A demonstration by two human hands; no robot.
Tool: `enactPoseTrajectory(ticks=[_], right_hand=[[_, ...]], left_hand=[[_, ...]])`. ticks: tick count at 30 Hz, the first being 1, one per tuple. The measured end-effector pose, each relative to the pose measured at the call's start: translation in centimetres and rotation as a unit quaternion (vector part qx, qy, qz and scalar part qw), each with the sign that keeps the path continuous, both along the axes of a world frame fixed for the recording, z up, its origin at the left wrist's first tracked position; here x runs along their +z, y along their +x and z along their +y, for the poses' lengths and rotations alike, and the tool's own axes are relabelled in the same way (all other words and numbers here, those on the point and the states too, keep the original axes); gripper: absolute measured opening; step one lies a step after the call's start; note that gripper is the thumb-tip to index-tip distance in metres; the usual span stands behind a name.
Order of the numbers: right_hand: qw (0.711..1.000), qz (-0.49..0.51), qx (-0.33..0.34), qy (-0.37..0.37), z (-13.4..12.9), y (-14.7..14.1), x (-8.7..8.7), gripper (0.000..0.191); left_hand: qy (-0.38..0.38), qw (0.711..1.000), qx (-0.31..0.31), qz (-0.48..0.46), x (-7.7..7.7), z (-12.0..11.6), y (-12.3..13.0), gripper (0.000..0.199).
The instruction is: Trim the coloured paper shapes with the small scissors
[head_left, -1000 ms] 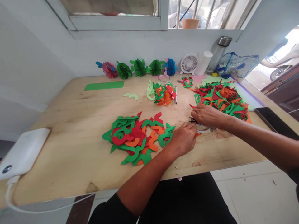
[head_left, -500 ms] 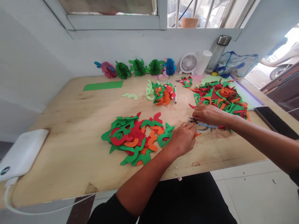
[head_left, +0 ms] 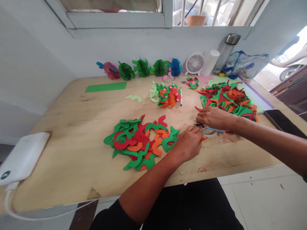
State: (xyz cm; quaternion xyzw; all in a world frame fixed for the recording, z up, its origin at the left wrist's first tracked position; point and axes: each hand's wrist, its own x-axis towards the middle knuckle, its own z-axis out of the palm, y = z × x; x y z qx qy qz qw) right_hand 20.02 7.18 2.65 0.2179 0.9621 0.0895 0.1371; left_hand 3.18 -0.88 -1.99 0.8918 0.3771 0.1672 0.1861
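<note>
My left hand [head_left: 189, 143] is closed on an orange paper piece [head_left: 203, 139], whose pointed end sticks out at the right of the fingers. Just above and to the right, my right hand [head_left: 213, 117] grips a small pliers-like tool [head_left: 199, 124] with dark jaws and a blue handle; its exact kind is partly hidden. The jaws lie close to my left fingertips. Under the handle sits a pale ring [head_left: 211, 133], like a roll of tape. Left of my left hand spreads a pile of wavy green, red and orange paper cut-outs [head_left: 139, 140].
Paper scraps [head_left: 230, 99] are heaped behind my right hand, with a phone [head_left: 285, 123] beside them. A cluster of cut-outs [head_left: 168, 95], a marker [head_left: 180, 96] and a green strip [head_left: 105, 87] lie farther back. Folded paper figures [head_left: 143, 67], a fan [head_left: 195, 64] and a bottle [head_left: 226, 52] line the wall.
My right hand has shifted slightly, and less of the tool's dark jaws shows. My left hand keeps its hold on the orange paper piece. The view has tilted a little.
</note>
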Motion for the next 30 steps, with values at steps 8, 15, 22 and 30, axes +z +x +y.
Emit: enactPoseTrajectory(ticks=[8, 15, 22, 30], right_hand=[[1.0, -0.021, -0.001, 0.015, 0.2, -0.2, -0.4, 0.011], [0.998, -0.007, -0.002, 0.057, -0.4, -0.2, -0.6, 0.012], [0.993, 0.024, -0.044, 0.11, 0.4, 0.6, 0.1, 0.015], [0.988, 0.102, -0.101, -0.053, -0.3, 1.4, 0.4, 0.025]], left_hand=[[-0.007, 1.0, 0.002, 0.008, 0.0, 0.0, 0.1, 0.024], [-0.014, 1.0, -0.001, 0.02, 0.4, 0.0, 0.0, 0.023], [-0.008, 1.0, -0.005, 0.02, 0.3, 0.1, -0.1, 0.024], [0.002, 1.0, -0.002, 0.017, 0.3, 0.0, -0.1, 0.021]])
